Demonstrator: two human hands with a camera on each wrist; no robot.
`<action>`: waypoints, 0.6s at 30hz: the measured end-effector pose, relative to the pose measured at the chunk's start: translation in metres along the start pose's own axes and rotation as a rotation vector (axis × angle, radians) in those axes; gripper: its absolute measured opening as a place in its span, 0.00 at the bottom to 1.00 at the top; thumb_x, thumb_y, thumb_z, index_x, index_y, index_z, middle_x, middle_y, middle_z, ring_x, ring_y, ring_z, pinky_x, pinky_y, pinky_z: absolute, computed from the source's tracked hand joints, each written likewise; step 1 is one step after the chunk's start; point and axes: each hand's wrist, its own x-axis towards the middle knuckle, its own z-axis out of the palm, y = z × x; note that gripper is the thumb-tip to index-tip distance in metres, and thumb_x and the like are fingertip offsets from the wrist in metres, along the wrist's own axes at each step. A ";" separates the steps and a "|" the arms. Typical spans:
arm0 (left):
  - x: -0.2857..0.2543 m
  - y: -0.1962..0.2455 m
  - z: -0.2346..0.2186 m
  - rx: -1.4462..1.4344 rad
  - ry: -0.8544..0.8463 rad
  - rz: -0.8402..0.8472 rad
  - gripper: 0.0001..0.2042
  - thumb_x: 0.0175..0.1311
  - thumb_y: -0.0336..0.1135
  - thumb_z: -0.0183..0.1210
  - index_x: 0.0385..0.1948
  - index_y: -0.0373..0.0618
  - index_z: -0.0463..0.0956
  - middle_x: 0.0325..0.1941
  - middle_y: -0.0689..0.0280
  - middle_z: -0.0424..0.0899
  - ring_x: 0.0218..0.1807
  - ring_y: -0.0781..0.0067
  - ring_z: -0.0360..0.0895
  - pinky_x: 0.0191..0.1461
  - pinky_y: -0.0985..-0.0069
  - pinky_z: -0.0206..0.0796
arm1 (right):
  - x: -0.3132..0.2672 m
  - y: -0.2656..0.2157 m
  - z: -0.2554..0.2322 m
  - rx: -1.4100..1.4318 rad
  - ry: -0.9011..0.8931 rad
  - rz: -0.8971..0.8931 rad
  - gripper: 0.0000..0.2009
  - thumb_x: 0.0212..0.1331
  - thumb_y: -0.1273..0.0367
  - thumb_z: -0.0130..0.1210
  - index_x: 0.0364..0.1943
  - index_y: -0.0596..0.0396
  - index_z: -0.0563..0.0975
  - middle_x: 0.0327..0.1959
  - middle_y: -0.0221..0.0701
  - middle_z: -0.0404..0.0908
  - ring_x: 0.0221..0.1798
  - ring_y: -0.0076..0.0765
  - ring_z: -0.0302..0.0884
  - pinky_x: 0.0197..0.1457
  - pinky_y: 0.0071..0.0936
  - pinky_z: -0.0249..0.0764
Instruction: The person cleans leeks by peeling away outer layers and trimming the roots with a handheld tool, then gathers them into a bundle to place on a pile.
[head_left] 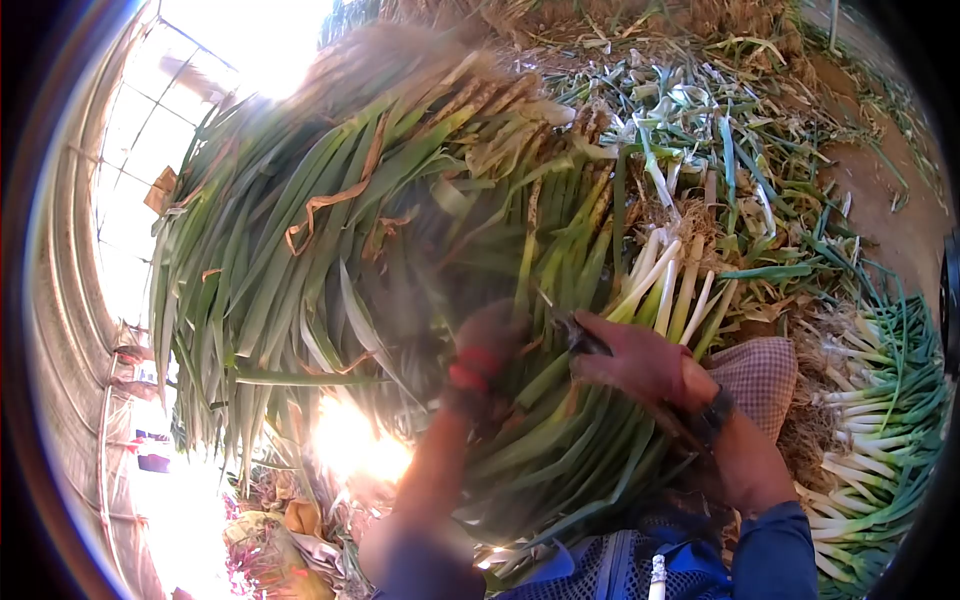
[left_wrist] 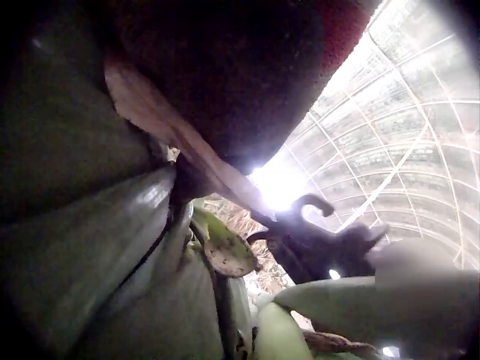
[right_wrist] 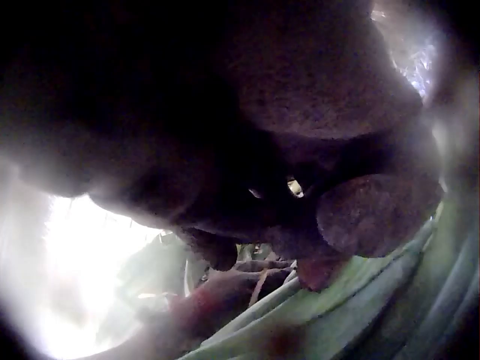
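A large heap of leeks with long green leaves (head_left: 290, 250) fills the middle of the head view. My left hand (head_left: 490, 335), blurred and with a red band at the wrist, reaches in among the leaves; its fingers are hidden. Just to its right, my right hand (head_left: 635, 360) grips a small dark tool (head_left: 588, 338) with a pointed end, over the leaves. Pale leek stalks (head_left: 655, 275) lie beyond that hand. In the left wrist view a dark hooked shape (left_wrist: 315, 232) shows beside broad leaves (left_wrist: 90, 247). Curled dark fingers (right_wrist: 367, 214) lie over leaves in the right wrist view.
Trimmed leeks (head_left: 870, 440) lie in a row at the right. Cut leaves and roots (head_left: 700, 120) litter the ground behind. A checked cloth (head_left: 755, 380) is beside my right wrist. A cigarette (head_left: 657, 578) shows at the bottom edge. A curved plastic wall (head_left: 75, 300) stands left.
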 end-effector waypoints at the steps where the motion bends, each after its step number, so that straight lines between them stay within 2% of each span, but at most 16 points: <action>1: -0.002 -0.001 0.001 0.020 0.011 0.005 0.22 0.65 0.51 0.67 0.55 0.49 0.87 0.41 0.61 0.94 0.42 0.66 0.91 0.48 0.68 0.78 | 0.005 -0.007 -0.004 0.015 -0.026 0.109 0.34 0.67 0.56 0.63 0.74 0.55 0.68 0.55 0.51 0.85 0.58 0.48 0.86 0.62 0.38 0.77; 2: -0.002 -0.002 0.001 0.042 0.022 0.012 0.22 0.66 0.51 0.68 0.56 0.50 0.87 0.42 0.62 0.94 0.42 0.66 0.91 0.48 0.69 0.78 | 0.010 -0.001 -0.002 0.012 -0.025 0.108 0.34 0.67 0.56 0.63 0.74 0.55 0.68 0.55 0.51 0.85 0.58 0.48 0.86 0.62 0.38 0.77; 4: -0.007 0.005 -0.003 0.030 0.014 0.008 0.22 0.66 0.52 0.67 0.57 0.52 0.86 0.43 0.62 0.93 0.43 0.65 0.91 0.49 0.68 0.79 | 0.024 0.011 0.001 -0.035 0.087 -0.039 0.32 0.67 0.56 0.62 0.73 0.51 0.70 0.52 0.51 0.86 0.54 0.54 0.86 0.59 0.40 0.78; 6: -0.011 0.004 -0.003 0.015 0.003 0.002 0.22 0.67 0.52 0.66 0.57 0.54 0.86 0.44 0.61 0.93 0.44 0.63 0.91 0.50 0.67 0.79 | 0.033 0.010 -0.003 -0.069 0.081 -0.017 0.32 0.67 0.56 0.62 0.73 0.50 0.70 0.52 0.51 0.86 0.54 0.56 0.86 0.58 0.41 0.78; 8: -0.014 -0.003 0.002 0.064 0.020 0.039 0.21 0.68 0.54 0.64 0.58 0.58 0.86 0.45 0.58 0.92 0.46 0.58 0.91 0.51 0.64 0.79 | 0.045 0.006 -0.009 -0.102 0.077 0.005 0.31 0.67 0.56 0.61 0.73 0.48 0.70 0.52 0.51 0.86 0.53 0.58 0.86 0.58 0.41 0.78; 10: -0.023 0.005 -0.001 0.086 0.023 0.027 0.22 0.68 0.56 0.63 0.59 0.59 0.86 0.46 0.57 0.92 0.47 0.54 0.90 0.51 0.62 0.79 | 0.064 0.013 -0.010 -0.115 0.155 -0.007 0.25 0.68 0.56 0.61 0.64 0.52 0.74 0.45 0.53 0.87 0.50 0.64 0.85 0.53 0.49 0.78; 14: -0.032 0.004 0.000 0.153 0.018 -0.012 0.25 0.68 0.60 0.62 0.60 0.60 0.84 0.45 0.54 0.91 0.48 0.48 0.89 0.50 0.57 0.79 | 0.107 0.025 -0.016 -0.135 0.213 -0.030 0.26 0.67 0.55 0.61 0.64 0.52 0.75 0.46 0.52 0.87 0.52 0.64 0.84 0.54 0.51 0.77; 16: -0.035 0.006 0.000 0.137 0.025 -0.008 0.25 0.68 0.60 0.62 0.60 0.60 0.84 0.45 0.54 0.91 0.47 0.47 0.89 0.50 0.56 0.79 | 0.119 0.024 -0.020 -0.160 0.188 0.063 0.27 0.66 0.53 0.61 0.65 0.50 0.76 0.51 0.49 0.87 0.55 0.58 0.86 0.58 0.44 0.78; 18: -0.039 0.007 -0.001 0.123 0.034 -0.005 0.25 0.68 0.60 0.62 0.60 0.60 0.84 0.44 0.53 0.91 0.47 0.47 0.89 0.50 0.55 0.79 | 0.122 0.026 -0.018 -0.163 0.202 0.054 0.28 0.65 0.52 0.61 0.65 0.50 0.76 0.51 0.49 0.87 0.55 0.58 0.86 0.58 0.44 0.78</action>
